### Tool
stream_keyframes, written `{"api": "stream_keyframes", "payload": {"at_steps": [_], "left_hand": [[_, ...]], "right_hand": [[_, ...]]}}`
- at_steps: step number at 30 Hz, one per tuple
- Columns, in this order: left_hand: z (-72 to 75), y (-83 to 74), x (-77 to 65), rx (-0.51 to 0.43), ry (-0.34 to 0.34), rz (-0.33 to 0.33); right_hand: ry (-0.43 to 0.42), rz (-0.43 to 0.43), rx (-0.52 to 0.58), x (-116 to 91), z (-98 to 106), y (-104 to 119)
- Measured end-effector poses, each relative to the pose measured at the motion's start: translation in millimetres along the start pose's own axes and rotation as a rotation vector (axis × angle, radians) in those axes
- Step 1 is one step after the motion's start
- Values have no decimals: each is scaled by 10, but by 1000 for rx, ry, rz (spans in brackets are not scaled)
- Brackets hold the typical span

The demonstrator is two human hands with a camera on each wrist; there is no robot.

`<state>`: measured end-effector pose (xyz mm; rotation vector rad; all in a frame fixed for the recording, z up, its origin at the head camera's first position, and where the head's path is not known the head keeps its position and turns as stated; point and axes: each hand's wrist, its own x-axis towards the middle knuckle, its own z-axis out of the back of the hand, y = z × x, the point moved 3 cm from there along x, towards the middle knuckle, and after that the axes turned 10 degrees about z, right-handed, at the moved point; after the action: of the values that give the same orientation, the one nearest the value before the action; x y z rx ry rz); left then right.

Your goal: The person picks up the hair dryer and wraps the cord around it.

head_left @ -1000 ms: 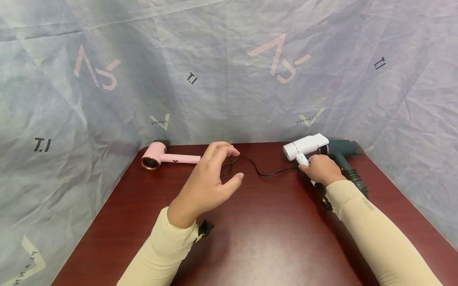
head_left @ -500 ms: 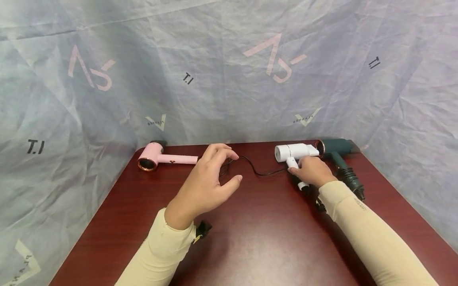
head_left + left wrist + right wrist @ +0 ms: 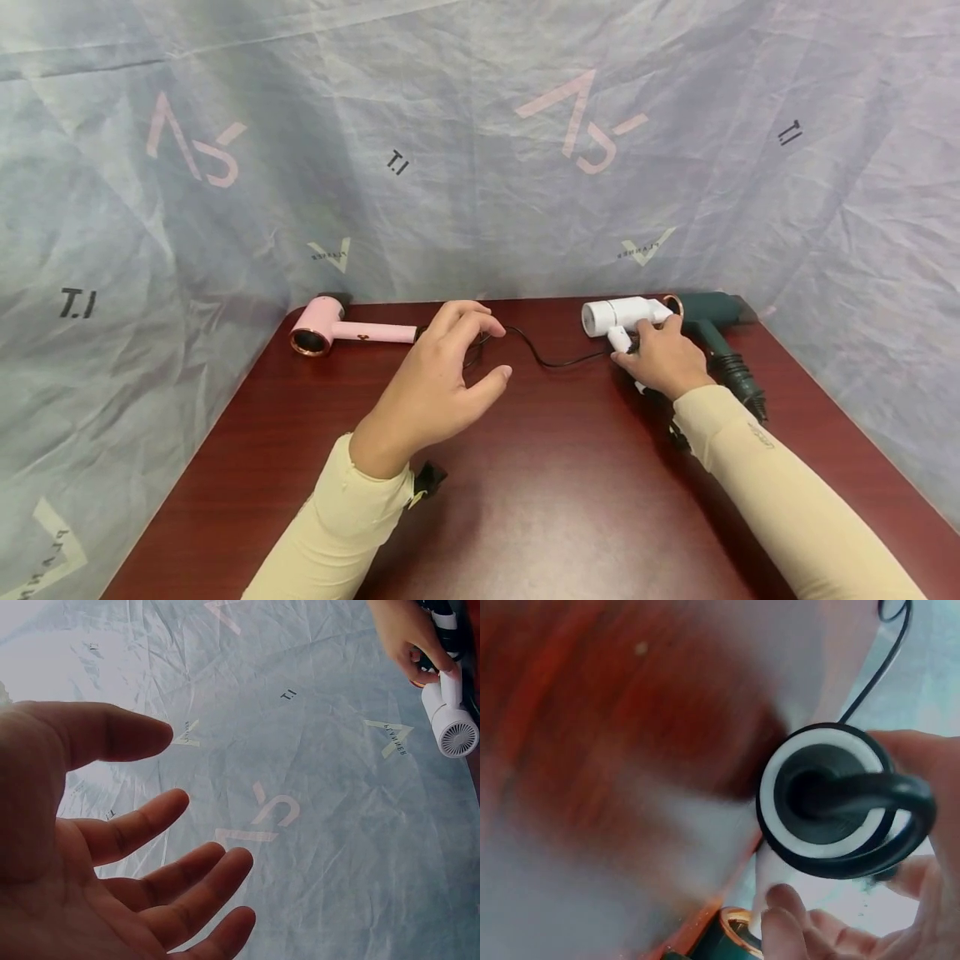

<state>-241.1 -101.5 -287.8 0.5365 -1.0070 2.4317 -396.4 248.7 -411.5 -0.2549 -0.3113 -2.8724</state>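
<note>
A white hair dryer (image 3: 615,317) lies at the back right, its handle angled toward me. My right hand (image 3: 670,357) is at it with fingers spread: the thumb lies by the handle and the fingertips reach the narrow nozzle. In the right wrist view the handle's round end (image 3: 825,791) faces the camera, with a black cord loop on it, and loosely bent fingers (image 3: 784,915) touch the white body beyond. My left hand (image 3: 438,379) hovers over the table with fingers apart, holding nothing, in front of a pink hair dryer's handle (image 3: 375,332).
A dark green hair dryer (image 3: 712,312) lies just right of the white one, its cord wrapped round the handle. A thin black cord (image 3: 558,365) runs across the back of the red-brown table (image 3: 540,500). Grey printed cloth (image 3: 465,208) hangs behind and at both sides.
The white hair dryer has shifted left, away from the green one, and turned nearly level. My right hand's fingers have loosened from its handle and spread toward the nozzle. My left hand keeps its pose.
</note>
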Motion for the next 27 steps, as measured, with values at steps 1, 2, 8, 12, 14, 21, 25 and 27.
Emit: {"api": "stream_keyframes", "payload": {"at_steps": [1, 2, 8, 12, 14, 21, 25, 27], "left_hand": [[9, -5, 1, 2, -5, -3], [17, -10, 1, 3, -6, -5], [11, -18, 8, 8, 19, -21], [-9, 58, 35, -1, 25, -19], [-34, 173, 80, 9, 28, 6], [-128, 1141, 323, 331, 123, 256], [50, 1876, 481, 532, 152, 461], [200, 2197, 534, 587, 140, 556]], "right_hand": [[-24, 23, -10, -4, 8, 25], [-49, 54, -28, -6, 13, 49], [-175, 311, -147, -79, -14, 238], [-187, 424, -208, -158, -48, 368], [-186, 445, -245, -196, -64, 409], [-101, 417, -300, -299, -104, 488], [-74, 420, -300, -351, -50, 473], [-86, 427, -279, -386, -14, 481]]}}
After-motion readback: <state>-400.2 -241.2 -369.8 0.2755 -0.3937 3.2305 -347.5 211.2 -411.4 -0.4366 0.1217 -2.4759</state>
